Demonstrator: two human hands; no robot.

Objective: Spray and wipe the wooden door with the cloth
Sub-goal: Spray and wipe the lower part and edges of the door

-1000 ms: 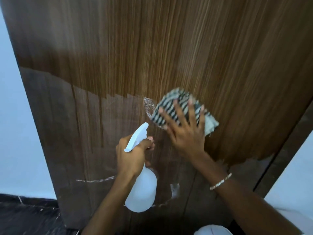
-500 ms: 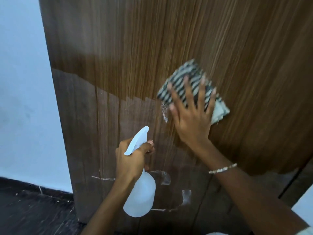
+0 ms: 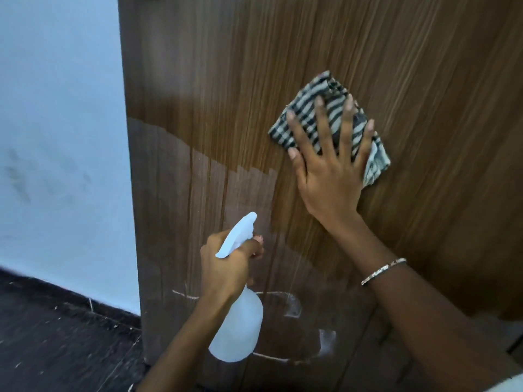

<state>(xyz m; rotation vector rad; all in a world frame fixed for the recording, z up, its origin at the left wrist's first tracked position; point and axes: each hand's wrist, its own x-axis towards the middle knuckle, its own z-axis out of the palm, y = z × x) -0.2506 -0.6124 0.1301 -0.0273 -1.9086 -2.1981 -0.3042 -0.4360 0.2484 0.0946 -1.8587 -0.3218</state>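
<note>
The wooden door [image 3: 283, 66] fills most of the view, with vertical brown grain and a duller, streaked lower part. My right hand [image 3: 328, 176] presses a folded black-and-white striped cloth [image 3: 319, 114] flat against the door, fingers spread over it. My left hand [image 3: 226, 264] grips the neck of a white spray bottle [image 3: 239, 326], lower down and to the left, nozzle pointing up towards the door.
A pale blue wall [image 3: 56, 137] stands left of the door's edge. Dark flooring [image 3: 51, 343] lies at the bottom left. White marks [image 3: 294, 306] show on the door's lower part. A bracelet [image 3: 383, 270] circles my right wrist.
My right hand has slid the cloth up and to the right across the door. The view has shifted so more wall shows on the left. The bottle hand stays about level.
</note>
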